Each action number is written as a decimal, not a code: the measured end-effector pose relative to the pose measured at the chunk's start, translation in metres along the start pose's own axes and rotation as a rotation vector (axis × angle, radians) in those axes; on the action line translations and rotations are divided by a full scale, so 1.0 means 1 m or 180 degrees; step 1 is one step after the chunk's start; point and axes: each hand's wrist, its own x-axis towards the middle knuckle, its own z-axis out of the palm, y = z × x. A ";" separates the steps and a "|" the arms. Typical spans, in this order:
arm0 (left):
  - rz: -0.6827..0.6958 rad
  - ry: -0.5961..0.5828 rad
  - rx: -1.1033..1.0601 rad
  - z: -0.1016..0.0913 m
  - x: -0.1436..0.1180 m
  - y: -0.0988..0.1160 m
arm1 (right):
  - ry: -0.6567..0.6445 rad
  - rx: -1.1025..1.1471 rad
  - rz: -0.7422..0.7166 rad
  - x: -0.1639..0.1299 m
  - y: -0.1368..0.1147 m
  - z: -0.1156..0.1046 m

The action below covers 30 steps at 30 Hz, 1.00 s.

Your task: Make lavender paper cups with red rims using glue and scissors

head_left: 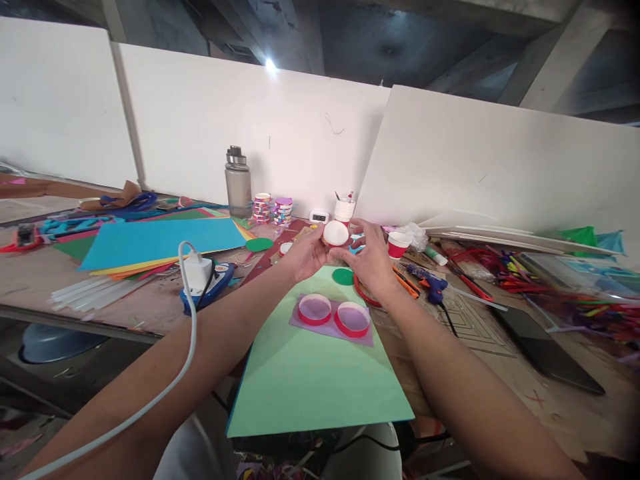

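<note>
My left hand (309,256) is closed on a small round paper cup piece (336,233), white inside, raised above the far end of a light green sheet (320,387). On the other side my right hand (371,259) curls around it, thumb against its lower edge; how deep the piece is cannot be made out. Below the hands, two red-edged paper cup rings (353,320) stand side by side on a purple paper piece (298,323) lying on the green sheet. A dark green paper disc (343,277) lies nearer the hands.
Left are coloured sheets (160,243), glue sticks (95,290) and a power strip (207,287) with a white cable crossing my left arm. Right are a glue gun (433,283), a box cutter (406,283), a red cup (399,245) and a dark tablet (545,347). A bottle (238,183) stands behind.
</note>
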 end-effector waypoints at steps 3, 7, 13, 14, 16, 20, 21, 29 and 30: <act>-0.0102 0.0365 -0.0150 0.001 0.002 0.006 | 0.0016 -0.0048 0.0107 0.000 0.005 0.001; 0.0153 0.0711 -0.0285 -0.008 0.010 0.022 | 0.0001 -0.0148 0.0193 0.000 0.010 0.000; 0.0670 0.1730 -0.0113 -0.042 0.022 0.050 | -0.0476 -0.0243 0.0371 -0.001 0.012 0.001; 0.0720 0.1843 -0.0039 -0.046 0.023 0.053 | -0.0578 -0.0263 0.0405 -0.001 0.012 0.001; 0.0754 0.1990 0.0197 -0.055 0.023 0.057 | -0.0766 -0.0325 0.0488 -0.001 0.012 0.002; 0.0809 0.2210 0.0748 -0.064 0.024 0.056 | -0.1000 -0.0331 0.0571 -0.002 0.010 0.001; 0.0782 0.2211 0.0818 -0.065 0.025 0.055 | -0.1030 -0.0320 0.0568 -0.003 0.009 0.002; 0.0737 0.1743 0.1148 -0.070 0.033 0.044 | -0.1153 -0.0599 0.0569 -0.006 0.001 0.006; 0.0757 0.1717 0.1215 -0.073 0.034 0.043 | -0.1184 -0.0637 0.0549 -0.007 0.001 0.007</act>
